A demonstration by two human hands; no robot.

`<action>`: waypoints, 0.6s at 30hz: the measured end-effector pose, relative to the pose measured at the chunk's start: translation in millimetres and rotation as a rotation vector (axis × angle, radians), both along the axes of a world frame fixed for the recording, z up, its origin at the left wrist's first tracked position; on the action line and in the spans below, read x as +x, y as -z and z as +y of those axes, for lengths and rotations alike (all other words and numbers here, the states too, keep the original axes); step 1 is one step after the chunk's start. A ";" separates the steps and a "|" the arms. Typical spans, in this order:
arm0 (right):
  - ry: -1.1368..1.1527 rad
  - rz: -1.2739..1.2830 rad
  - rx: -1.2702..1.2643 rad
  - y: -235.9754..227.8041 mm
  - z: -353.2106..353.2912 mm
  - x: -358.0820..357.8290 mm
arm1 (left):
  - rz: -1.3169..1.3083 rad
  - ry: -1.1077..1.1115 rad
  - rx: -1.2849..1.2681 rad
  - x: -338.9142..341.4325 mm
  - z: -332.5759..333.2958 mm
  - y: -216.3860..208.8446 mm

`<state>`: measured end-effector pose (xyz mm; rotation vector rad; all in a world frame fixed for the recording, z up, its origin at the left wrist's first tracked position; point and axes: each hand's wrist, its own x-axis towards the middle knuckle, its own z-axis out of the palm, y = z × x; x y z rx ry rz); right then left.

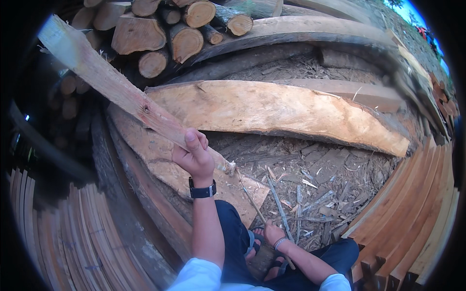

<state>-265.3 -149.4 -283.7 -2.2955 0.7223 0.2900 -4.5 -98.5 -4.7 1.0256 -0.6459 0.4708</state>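
My left hand [195, 154], with a dark watch on its wrist, grips a long rough wooden board [114, 80] near its lower end. The board slants up to the far left, and a dark knot shows on its face. Held low in front of my legs, my right hand [274, 234] is closed around a thin stick [251, 198]. The stick's upper tip comes close to the board's splintered lower end; I cannot tell if they touch. Beneath the board, a wide flat slab [167, 167] lies on the ground, and a large bark-edged slab [272, 106] lies beyond.
Cut logs [187, 42] are piled at the far left. Stacked planks [403, 208] stand close on my right, and more planks [82, 237] on my left. Bark scraps and wood chips [335, 194] litter the ground, with loose sticks [280, 206] among them. A long curved timber [310, 29] lies at the back.
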 end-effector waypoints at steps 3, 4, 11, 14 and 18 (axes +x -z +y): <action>-0.008 -0.033 0.088 -21.6 1.0 6.9 | -0.023 -0.004 0.014 3.6 5.3 -3.5; -0.015 -0.062 0.114 -29.8 -3.0 7.4 | -0.027 0.008 0.018 3.0 5.3 -2.7; 0.175 -0.340 0.498 -130.5 -10.9 28.5 | -0.008 -0.027 -0.010 4.8 6.6 -0.5; 0.217 -0.444 0.137 -120.0 -14.0 24.0 | -0.012 -0.032 -0.008 4.4 8.9 -2.6; -0.125 -0.040 -0.071 -13.5 -11.6 -5.8 | 0.003 -0.017 -0.011 0.4 0.1 1.4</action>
